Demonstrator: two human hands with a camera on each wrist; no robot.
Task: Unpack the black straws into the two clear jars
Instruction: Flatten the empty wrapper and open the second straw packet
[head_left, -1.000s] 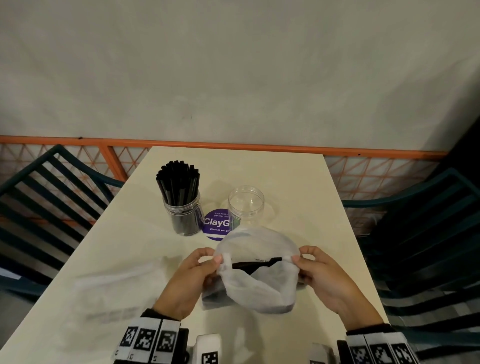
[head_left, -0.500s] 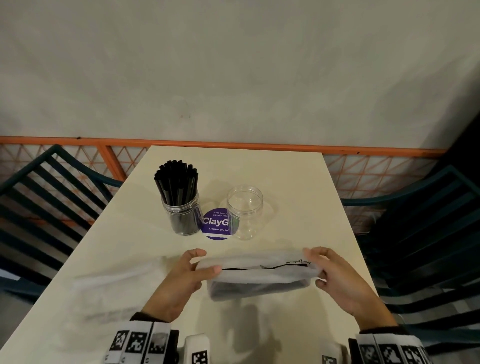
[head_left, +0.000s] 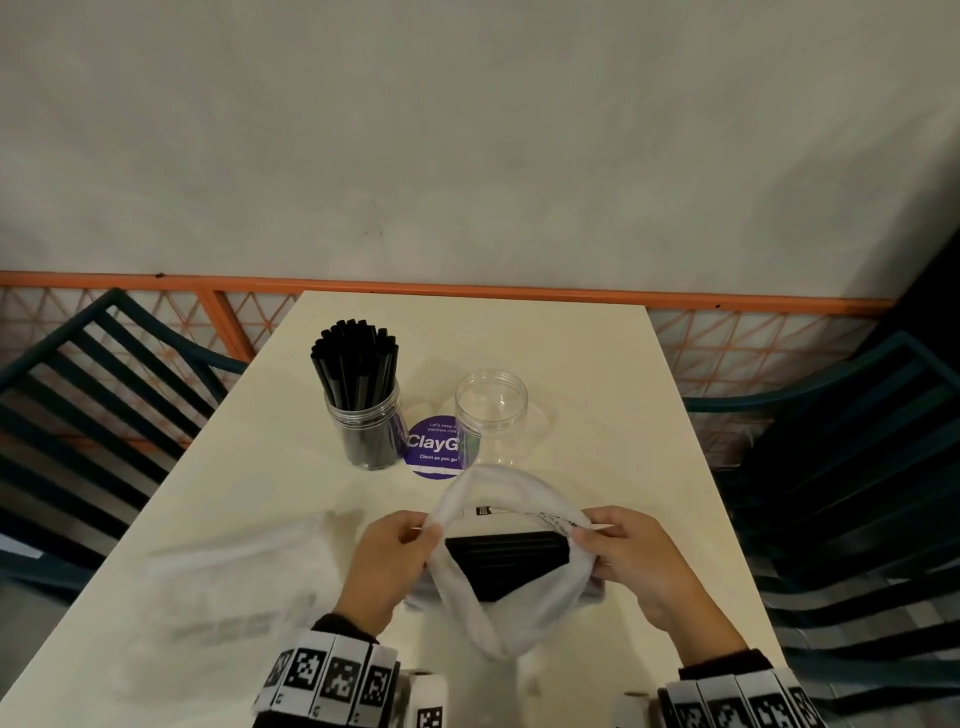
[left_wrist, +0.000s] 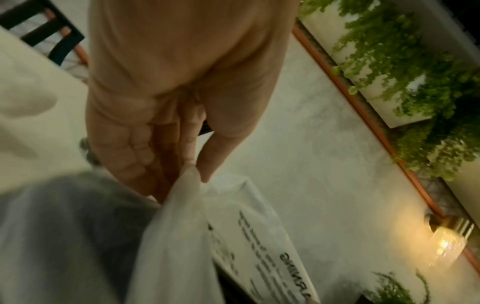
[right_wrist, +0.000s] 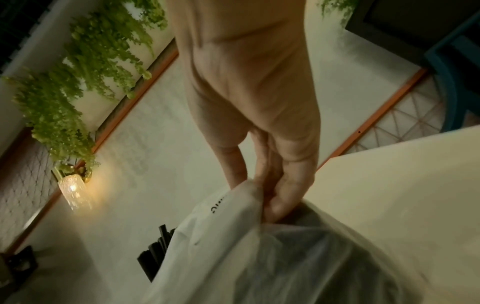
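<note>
An empty plastic bag (head_left: 234, 587) lies flat at the left of the bench (head_left: 597, 353). Behind, one jar (head_left: 366, 431) stands packed with black straws (head_left: 356, 364), then a purple sticker (head_left: 434, 447), then an empty jar (head_left: 491, 415). The left hand (head_left: 387, 561) and right hand (head_left: 631, 561) each pinch an edge of a white bag (head_left: 498, 618), its mouth pulled wide, more straws (head_left: 506, 561) inside.

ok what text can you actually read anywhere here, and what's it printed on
"ClayG", cut off by the empty jar: purple round sticker on the table.
"Clean as you go": same sticker; the small lines at its top are unreadable.
"ARNING", mirrored through the plastic: white bag; the fine print beside it is blurred.
Wrist markers: patterns, no words.
</note>
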